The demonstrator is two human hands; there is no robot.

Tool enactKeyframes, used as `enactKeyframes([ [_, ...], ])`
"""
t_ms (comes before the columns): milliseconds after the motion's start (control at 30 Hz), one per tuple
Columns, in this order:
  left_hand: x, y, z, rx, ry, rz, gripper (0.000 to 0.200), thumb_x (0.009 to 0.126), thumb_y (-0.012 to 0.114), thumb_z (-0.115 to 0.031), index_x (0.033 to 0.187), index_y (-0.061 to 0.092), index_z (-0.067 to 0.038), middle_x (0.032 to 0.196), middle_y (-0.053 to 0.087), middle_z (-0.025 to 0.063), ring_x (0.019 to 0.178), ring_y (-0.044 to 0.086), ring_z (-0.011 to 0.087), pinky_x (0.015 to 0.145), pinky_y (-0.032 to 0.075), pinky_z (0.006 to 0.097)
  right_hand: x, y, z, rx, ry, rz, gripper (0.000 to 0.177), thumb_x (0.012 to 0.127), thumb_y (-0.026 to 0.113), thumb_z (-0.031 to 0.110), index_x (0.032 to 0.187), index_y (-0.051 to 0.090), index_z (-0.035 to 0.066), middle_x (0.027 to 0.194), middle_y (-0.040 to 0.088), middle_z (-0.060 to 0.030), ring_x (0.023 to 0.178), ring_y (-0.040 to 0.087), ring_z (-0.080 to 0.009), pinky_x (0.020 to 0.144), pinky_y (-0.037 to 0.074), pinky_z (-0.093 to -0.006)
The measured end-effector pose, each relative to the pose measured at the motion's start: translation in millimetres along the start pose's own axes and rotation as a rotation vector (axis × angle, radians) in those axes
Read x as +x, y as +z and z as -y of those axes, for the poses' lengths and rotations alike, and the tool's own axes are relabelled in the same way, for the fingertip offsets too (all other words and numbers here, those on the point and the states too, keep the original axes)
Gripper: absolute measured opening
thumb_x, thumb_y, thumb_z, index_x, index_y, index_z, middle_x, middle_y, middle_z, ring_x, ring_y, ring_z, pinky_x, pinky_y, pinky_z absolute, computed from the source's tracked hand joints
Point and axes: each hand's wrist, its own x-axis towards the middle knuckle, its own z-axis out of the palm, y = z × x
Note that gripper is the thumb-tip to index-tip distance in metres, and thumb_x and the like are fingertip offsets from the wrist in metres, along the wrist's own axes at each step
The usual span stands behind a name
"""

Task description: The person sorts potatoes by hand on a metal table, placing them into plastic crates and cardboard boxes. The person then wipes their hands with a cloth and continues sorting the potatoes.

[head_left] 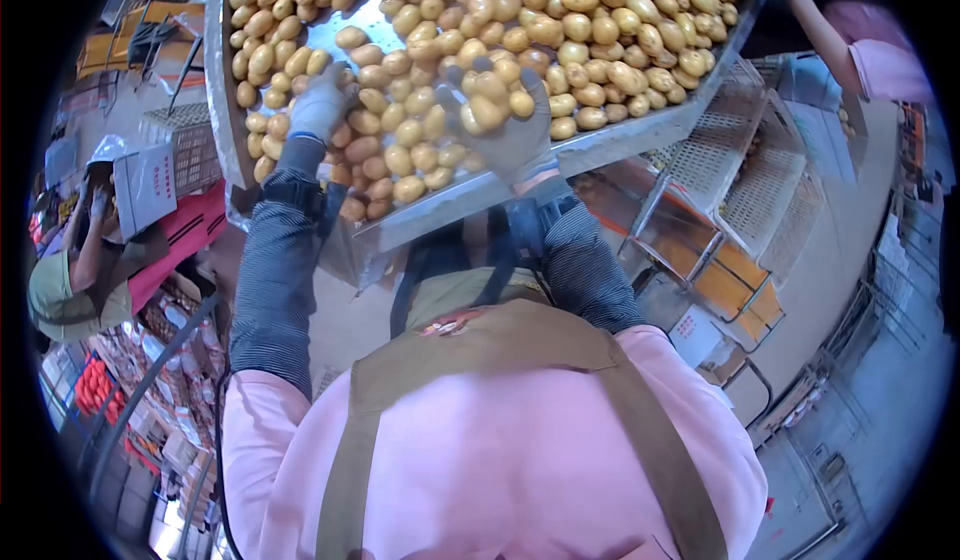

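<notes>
Potatoes (610,30) lie heaped in a large metal tray (430,203). On the left side of the heap, my left hand (319,108), in a grey glove, reaches down with its fingers curled among the potatoes. Whatever those fingers hold is hidden. My gloved right hand (510,148) is palm up near the tray's front edge, slightly smeared by motion. Several potatoes (486,103) rest in its palm, with the fingertips showing around them. Between the potatoes at the back left, a bare shiny patch of the tray floor shows.
Another person's arm (825,45) reaches to the tray's right corner. Perforated plastic crates (715,145) stand on a metal frame at right. At left, a person in a cap (60,295) is beside a white box (146,188) and a crate (197,155).
</notes>
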Motion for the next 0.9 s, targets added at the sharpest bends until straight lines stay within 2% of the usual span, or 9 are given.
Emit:
enactKeyframes([
  [133, 20, -10, 10, -0.483, -0.08, 0.207, 0.052, 0.089, 0.069, -0.044, 0.127, 0.063, -0.008, 0.116, 0.069, 0.0219, 0.106, 0.067, 0.0292, 0.093, 0.051, 0.037, -29, 8, 24, 0.136, 0.003, -0.05, 0.052, 0.094, 0.053, 0.052, 0.121, 0.06, 0.008, 0.124, 0.063, -0.0163, 0.117, 0.058, -0.0393, 0.097, 0.05, -0.0552],
  [167, 30, 8, 28, -0.453, 0.135, -0.058, 0.044, 0.092, 0.067, -0.038, 0.116, 0.064, -0.002, 0.106, 0.07, 0.0175, 0.096, 0.067, 0.026, 0.088, 0.051, 0.0362, -47, 18, 30, 0.094, -0.029, -0.007, 0.049, 0.095, 0.053, 0.049, 0.121, 0.06, 0.008, 0.123, 0.063, -0.0167, 0.116, 0.058, -0.0388, 0.092, 0.052, -0.0541],
  [233, 17, 12, 19, -1.138, 0.041, 0.098, 0.03, 0.099, 0.059, -0.032, 0.1, 0.063, -0.002, 0.093, 0.066, 0.0066, 0.083, 0.062, 0.0179, 0.074, 0.05, 0.034, -94, 25, 52, 0.022, -0.097, 0.006, 0.049, 0.095, 0.053, 0.049, 0.122, 0.059, 0.009, 0.124, 0.062, -0.017, 0.114, 0.059, -0.0398, 0.088, 0.053, -0.056],
  [267, 8, 19, 15, -1.594, -0.081, 0.181, 0.031, 0.103, 0.054, -0.033, 0.098, 0.063, -0.004, 0.093, 0.066, 0.0032, 0.083, 0.06, 0.0146, 0.07, 0.049, 0.0325, -123, 23, 61, -0.547, -0.404, -0.162, 0.042, 0.095, 0.055, 0.044, 0.117, 0.059, 0.009, 0.123, 0.062, -0.0167, 0.111, 0.061, -0.0392, 0.081, 0.055, -0.052],
  [433, -117, -11, -130, -1.55, -0.006, 0.386, 0.055, 0.108, 0.036, -0.043, 0.14, 0.051, 0.0, 0.121, 0.064, 0.0074, 0.102, 0.064, 0.0164, 0.09, 0.052, 0.0315, -262, -18, 134, -0.07, -0.368, -0.017, 0.017, 0.095, 0.055, 0.028, 0.088, 0.055, 0.012, 0.08, 0.049, -0.0038, 0.079, 0.055, -0.0191, 0.059, 0.043, -0.0298],
  [567, -137, -8, -163, -1.332, 0.364, 0.523, 0.063, 0.109, 0.036, -0.044, 0.151, 0.035, 0.002, 0.132, 0.06, 0.0107, 0.109, 0.06, 0.0169, 0.096, 0.05, 0.0279, -334, -128, 183, -0.39, -0.69, -0.441, 0.02, 0.095, 0.058, 0.034, 0.092, 0.057, 0.015, 0.082, 0.053, -0.0031, 0.08, 0.053, -0.0181, 0.066, 0.043, -0.0303],
  [667, -138, -10, -192, -1.424, 0.356, 0.544, 0.065, 0.108, 0.039, -0.045, 0.151, 0.035, 0.002, 0.133, 0.059, 0.0117, 0.111, 0.06, 0.0174, 0.099, 0.049, 0.0303, -326, -105, 178, -0.603, -0.615, -1.516, 0.04, 0.096, 0.059, 0.043, 0.118, 0.06, 0.01, 0.096, 0.061, -0.0045, 0.091, 0.058, -0.0196, 0.071, 0.048, -0.0314],
  [767, -141, -24, -207, -1.735, 0.169, 0.792, 0.064, 0.106, 0.044, -0.044, 0.151, 0.036, 0.003, 0.133, 0.059, 0.0122, 0.113, 0.059, 0.0178, 0.102, 0.047, 0.0332, -294, -103, 173, -0.815, -0.568, -1.095, 0.061, 0.1, 0.056, 0.048, 0.143, 0.047, 0.006, 0.118, 0.063, -0.0077, 0.108, 0.059, -0.0219, 0.082, 0.051, -0.0328],
  [900, -162, 27, -222, -1.186, 0.63, 0.533, 0.054, 0.105, 0.05, -0.03, 0.148, 0.04, -0.001, 0.126, 0.061, 0.0112, 0.106, 0.06, 0.0244, 0.101, 0.046, 0.035, -203, -3, 79, -0.398, -0.265, -0.172, 0.054, 0.103, 0.056, 0.031, 0.149, 0.042, 0.008, 0.135, 0.056, -0.0136, 0.116, 0.058, -0.0235, 0.093, 0.051, -0.0333],
])
